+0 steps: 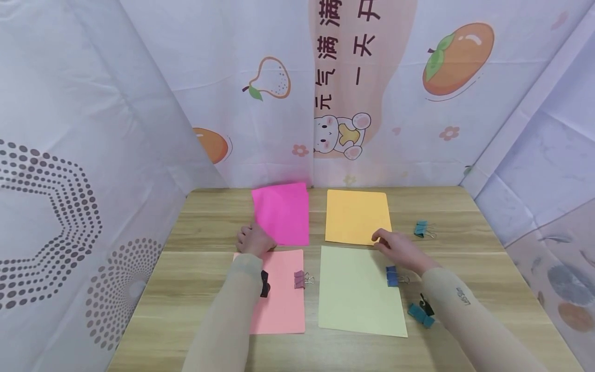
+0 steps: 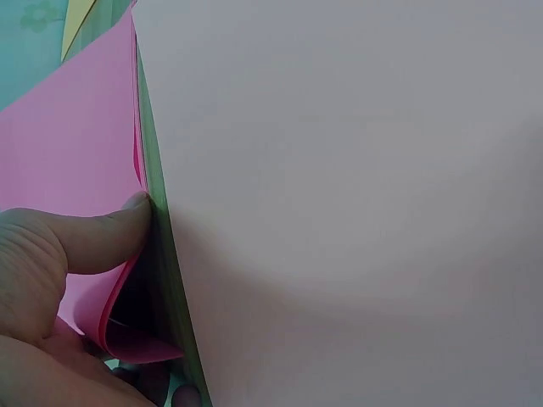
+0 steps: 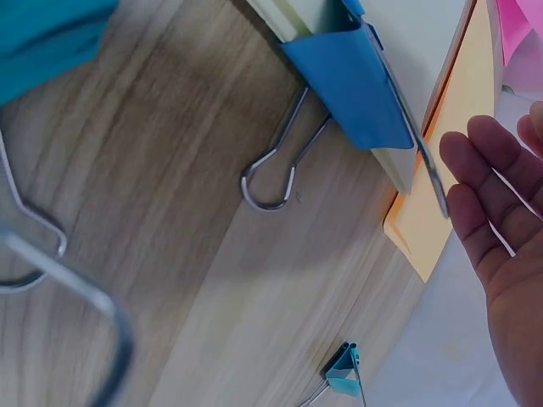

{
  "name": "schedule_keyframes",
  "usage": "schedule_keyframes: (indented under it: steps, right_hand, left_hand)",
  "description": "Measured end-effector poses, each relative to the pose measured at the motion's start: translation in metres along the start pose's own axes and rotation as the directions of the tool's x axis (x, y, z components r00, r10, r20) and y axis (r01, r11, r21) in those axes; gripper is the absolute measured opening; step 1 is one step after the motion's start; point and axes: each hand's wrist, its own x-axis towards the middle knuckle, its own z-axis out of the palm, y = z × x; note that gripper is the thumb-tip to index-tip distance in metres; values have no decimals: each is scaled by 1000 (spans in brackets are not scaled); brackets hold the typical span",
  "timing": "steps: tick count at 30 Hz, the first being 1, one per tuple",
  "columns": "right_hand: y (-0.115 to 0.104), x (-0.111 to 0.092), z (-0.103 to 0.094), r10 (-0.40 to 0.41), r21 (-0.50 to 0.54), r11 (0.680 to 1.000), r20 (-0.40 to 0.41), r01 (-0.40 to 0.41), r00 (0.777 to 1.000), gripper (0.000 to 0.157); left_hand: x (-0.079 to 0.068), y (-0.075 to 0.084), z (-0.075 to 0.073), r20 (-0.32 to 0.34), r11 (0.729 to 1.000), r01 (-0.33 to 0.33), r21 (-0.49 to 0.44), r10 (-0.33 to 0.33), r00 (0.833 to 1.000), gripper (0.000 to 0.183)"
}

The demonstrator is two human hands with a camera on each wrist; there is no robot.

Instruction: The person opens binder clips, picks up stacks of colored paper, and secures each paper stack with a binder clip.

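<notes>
My left hand (image 1: 254,241) is at the near left corner of the magenta paper (image 1: 284,214). In the left wrist view the thumb lies on the magenta sheets (image 2: 68,144) and the fingers are under them, pinching the edge, which bends into a curl. My right hand (image 1: 398,249), fingers relaxed and slightly spread, hovers by the near right corner of the orange paper (image 1: 357,214). Below it, a blue binder clip (image 1: 392,276) bites the right edge of the pale yellow paper (image 1: 358,292); the right wrist view shows that blue clip (image 3: 352,89) close to the fingertips.
Salmon paper (image 1: 283,315) lies under the left forearm, with a black clip (image 1: 265,284) at its left and a mauve clip (image 1: 299,279) on its right edge. A teal clip (image 1: 420,228) stands at the back right; another teal clip (image 1: 420,315) and a black clip (image 1: 426,306) lie by the right sleeve.
</notes>
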Motion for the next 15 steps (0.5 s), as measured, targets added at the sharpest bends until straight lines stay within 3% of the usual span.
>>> schedule_keyframes:
  steps: [15]
  right_hand:
    - [3, -6, -6, 28, 11, 1000, 1, -28, 1000, 18]
  left_hand:
    - [5, -6, 2, 26, 998, 35, -44, -34, 999, 96]
